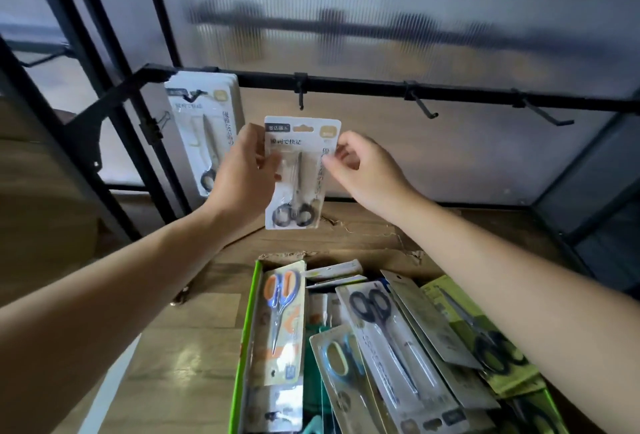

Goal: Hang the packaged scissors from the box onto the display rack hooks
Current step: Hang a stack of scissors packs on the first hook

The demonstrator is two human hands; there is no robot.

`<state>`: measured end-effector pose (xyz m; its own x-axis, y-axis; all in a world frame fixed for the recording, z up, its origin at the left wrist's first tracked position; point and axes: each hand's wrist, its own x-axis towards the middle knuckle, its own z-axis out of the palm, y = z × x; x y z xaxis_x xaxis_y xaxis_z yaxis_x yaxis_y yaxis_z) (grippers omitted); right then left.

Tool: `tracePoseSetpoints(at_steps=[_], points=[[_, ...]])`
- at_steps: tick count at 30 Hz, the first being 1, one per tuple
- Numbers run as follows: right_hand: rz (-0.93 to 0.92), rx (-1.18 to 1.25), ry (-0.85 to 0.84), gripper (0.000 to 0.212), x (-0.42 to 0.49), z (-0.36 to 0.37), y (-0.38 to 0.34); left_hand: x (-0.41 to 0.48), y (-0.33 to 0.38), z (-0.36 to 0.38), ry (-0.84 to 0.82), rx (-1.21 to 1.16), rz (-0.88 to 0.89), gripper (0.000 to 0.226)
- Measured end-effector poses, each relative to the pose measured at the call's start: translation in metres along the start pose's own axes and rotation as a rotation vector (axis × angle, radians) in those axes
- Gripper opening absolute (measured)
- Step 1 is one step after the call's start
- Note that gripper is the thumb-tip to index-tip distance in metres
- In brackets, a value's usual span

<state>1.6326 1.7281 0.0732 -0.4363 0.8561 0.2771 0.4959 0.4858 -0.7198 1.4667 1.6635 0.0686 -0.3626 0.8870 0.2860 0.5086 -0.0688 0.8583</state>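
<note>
Both hands hold one scissors pack [300, 170] upright just below the rack hook [300, 96]: left hand [242, 170] grips its left edge, right hand [360, 165] pinches its right edge.

A wood-grain floor [180, 340] carries an open box [246, 329] with a bright green wall. Its torn brown cardboard flap [363, 239] lies flat on the planks behind it. The box is crowded with overlapping packs of scissors. An orange-handled pack [280, 322] lies along the left wall, a blue-handled pack [337, 361] and a black-handled pack [381, 329] slant across the middle, and a green-carded pack [485, 340] lies to the right. Above, the rack's black rail [363, 83] bears three hooks [420, 107] along its length, and a stack of hung packs [204, 128] hangs at its left end.
</note>
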Motion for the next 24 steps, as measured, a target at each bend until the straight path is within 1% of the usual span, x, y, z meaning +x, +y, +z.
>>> tracePoseSetpoints(at_steps=[4, 9, 14, 17, 21, 24], points=[[-0.039, 0.065, 0.055, 0.022, 0.014, 0.027, -0.019, 0.005, -0.006, -0.024, 0.019, 0.013, -0.033, 0.011], [-0.062, 0.078, 0.102, 0.023, 0.034, 0.059, -0.043, 0.010, -0.013, -0.056, 0.131, 0.040, 0.002, 0.020], [-0.068, 0.122, 0.080, 0.013, 0.044, 0.087, -0.065, 0.019, -0.024, -0.080, 0.226, 0.051, -0.008, 0.023], [-0.073, 0.130, 0.079, 0.009, 0.051, 0.098, -0.076, 0.025, -0.031, -0.090, 0.249, 0.031, -0.041, 0.032], [-0.053, 0.124, 0.084, 0.010, 0.063, 0.111, -0.084, 0.033, -0.031, -0.101, 0.272, 0.015, -0.075, 0.026], [-0.038, 0.094, 0.096, 0.016, 0.069, 0.119, -0.086, 0.038, -0.033, -0.107, 0.269, 0.019, -0.102, 0.025]])
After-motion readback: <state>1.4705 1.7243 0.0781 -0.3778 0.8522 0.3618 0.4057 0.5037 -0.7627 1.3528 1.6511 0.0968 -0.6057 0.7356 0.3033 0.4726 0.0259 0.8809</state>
